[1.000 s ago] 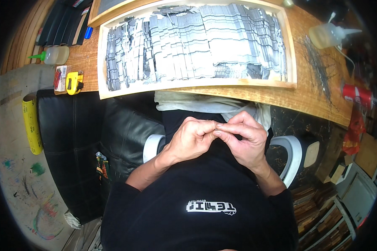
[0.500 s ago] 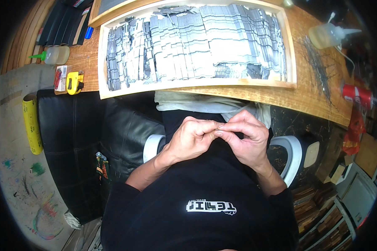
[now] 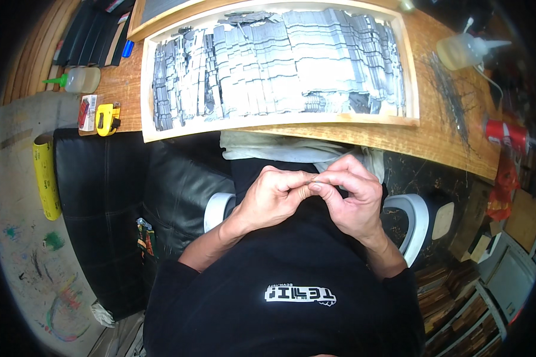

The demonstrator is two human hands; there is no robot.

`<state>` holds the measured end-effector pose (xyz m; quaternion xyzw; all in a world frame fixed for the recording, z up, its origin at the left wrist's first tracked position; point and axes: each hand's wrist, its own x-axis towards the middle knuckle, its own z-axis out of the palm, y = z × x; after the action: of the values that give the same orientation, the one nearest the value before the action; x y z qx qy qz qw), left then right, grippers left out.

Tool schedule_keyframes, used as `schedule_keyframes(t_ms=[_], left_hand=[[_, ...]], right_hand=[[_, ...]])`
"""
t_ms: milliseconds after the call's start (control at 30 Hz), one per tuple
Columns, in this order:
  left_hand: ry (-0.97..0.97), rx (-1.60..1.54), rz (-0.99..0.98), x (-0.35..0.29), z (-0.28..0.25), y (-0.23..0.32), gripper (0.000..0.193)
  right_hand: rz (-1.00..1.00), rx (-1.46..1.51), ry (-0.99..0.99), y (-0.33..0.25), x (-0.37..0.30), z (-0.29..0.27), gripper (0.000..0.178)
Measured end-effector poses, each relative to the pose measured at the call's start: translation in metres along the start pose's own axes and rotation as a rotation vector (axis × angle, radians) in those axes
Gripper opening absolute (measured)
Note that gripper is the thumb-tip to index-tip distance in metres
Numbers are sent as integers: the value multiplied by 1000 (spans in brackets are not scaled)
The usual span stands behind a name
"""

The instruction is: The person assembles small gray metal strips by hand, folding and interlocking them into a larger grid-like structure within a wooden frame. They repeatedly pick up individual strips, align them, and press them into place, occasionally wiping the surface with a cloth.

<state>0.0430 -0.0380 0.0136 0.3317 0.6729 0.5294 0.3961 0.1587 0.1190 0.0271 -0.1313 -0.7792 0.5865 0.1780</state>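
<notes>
My left hand and my right hand meet in front of my chest, fingertip to fingertip. Both are closed in a pinch, thumbs against index fingers. Whatever lies between the fingertips is too small and too covered to name. Beyond the hands, a shallow pale wooden tray rests on the table, its front edge reaching the table's near edge. Rows of thin grey strips fill it, tightly packed, some uneven at the left end.
On the wooden table are a yellow tape measure, a small package, a green-tipped bottle, a clear squeeze bottle and loose dark slivers. A red can stands right. A black leather seat is left.
The thumbs and fingertips have shifted very slightly against each other. Both hands otherwise keep their place and pinch.
</notes>
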Motion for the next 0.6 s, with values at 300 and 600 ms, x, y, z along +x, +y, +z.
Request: schedule_keyframes(t_ms=[300,600], left_hand=[[144,-167,155,6,-2,4,26],[34,-112,229,38,5,40,23]], right_hand=[[18,-138,211,-60,38,-115,8],[69,-428,223,-81,79,-220,13]])
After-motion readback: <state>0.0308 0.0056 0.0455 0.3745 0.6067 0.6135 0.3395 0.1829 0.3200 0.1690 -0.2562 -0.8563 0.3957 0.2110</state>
